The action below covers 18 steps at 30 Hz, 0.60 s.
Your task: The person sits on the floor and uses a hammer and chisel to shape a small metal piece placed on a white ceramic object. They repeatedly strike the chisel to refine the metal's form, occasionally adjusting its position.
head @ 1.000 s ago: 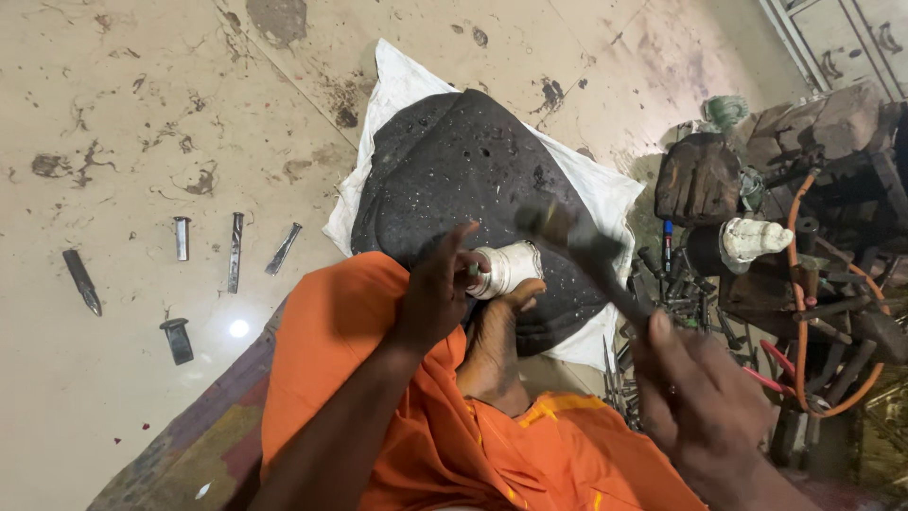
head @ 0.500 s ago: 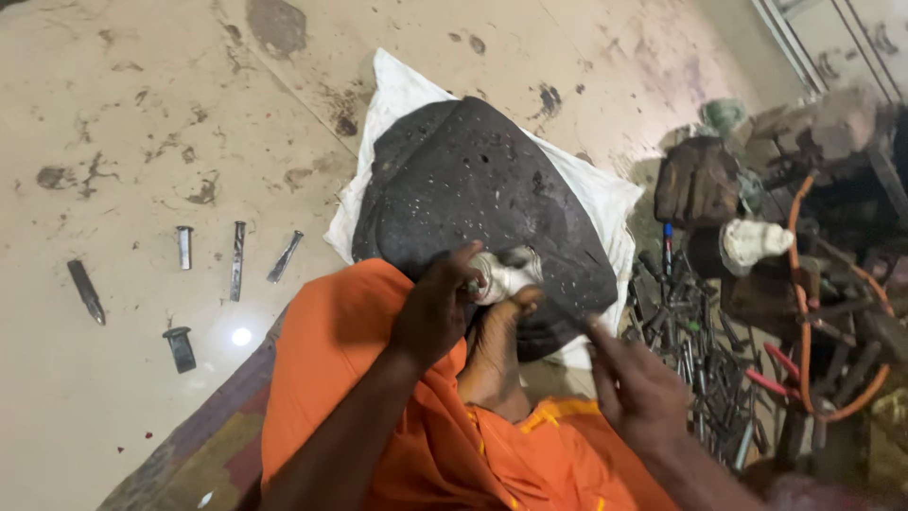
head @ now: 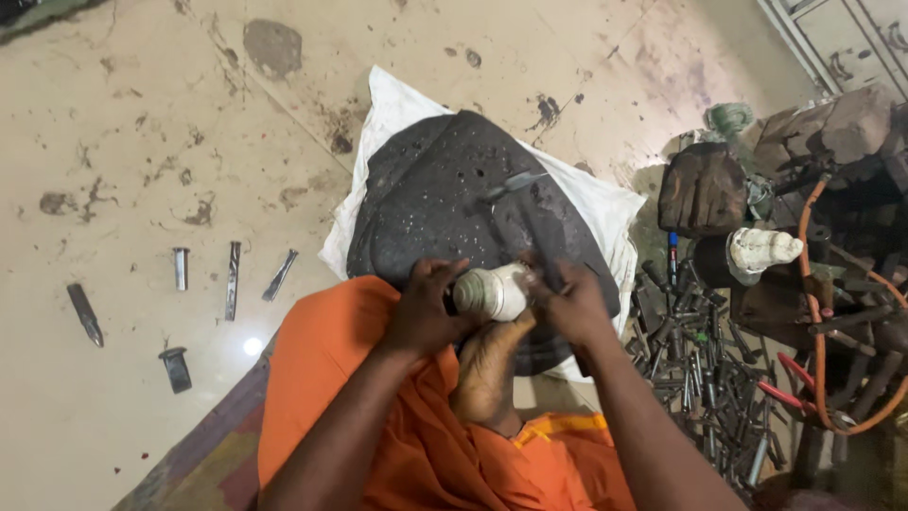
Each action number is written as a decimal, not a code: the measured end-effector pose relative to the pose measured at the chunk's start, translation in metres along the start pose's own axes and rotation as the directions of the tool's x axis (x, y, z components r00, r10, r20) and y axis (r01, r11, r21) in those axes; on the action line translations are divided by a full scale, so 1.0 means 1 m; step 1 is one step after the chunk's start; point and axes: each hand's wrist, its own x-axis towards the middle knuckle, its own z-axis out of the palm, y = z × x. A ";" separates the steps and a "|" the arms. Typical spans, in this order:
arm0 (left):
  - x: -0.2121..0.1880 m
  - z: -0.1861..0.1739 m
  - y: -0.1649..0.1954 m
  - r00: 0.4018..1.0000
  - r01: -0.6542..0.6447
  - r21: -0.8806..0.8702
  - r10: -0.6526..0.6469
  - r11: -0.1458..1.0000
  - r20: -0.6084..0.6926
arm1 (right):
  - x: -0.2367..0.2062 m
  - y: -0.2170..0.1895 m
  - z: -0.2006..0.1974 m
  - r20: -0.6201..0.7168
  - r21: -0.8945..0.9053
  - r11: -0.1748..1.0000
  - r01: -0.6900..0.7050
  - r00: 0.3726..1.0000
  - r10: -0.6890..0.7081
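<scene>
Stained pale floor [head: 123,114] carries loose metal chisels [head: 232,279] at the left. Next, the left hand [head: 426,317] grips a small white carved piece [head: 492,291] from its left side, held over a dark stone slab [head: 454,199] on white cloth [head: 397,104]. Beside it, the right hand [head: 567,303] clasps the piece's other end. Farther right lies a heap of tools [head: 700,378].

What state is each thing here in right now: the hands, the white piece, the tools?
Left hand: gripping the white carved piece.
Right hand: touching the piece's other end.
White carved piece: held over the dark stone block.
Chisels: lying loose on the floor.
Tool pile: heaped, untouched.
</scene>
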 end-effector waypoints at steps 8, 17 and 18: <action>0.016 0.009 0.021 0.941 0.036 0.219 -0.107 0.975 0.322 | -0.001 -0.007 -0.021 0.135 0.148 0.984 0.103 0.983 -0.124; 0.032 0.066 0.067 0.844 -0.188 0.264 0.018 0.946 0.536 | -0.029 0.045 -0.050 -0.116 0.340 0.939 -0.048 0.989 0.092; 0.038 0.074 0.069 0.830 -0.199 0.251 0.027 0.947 0.558 | -0.034 0.052 -0.051 -0.087 0.368 0.930 -0.018 0.995 0.054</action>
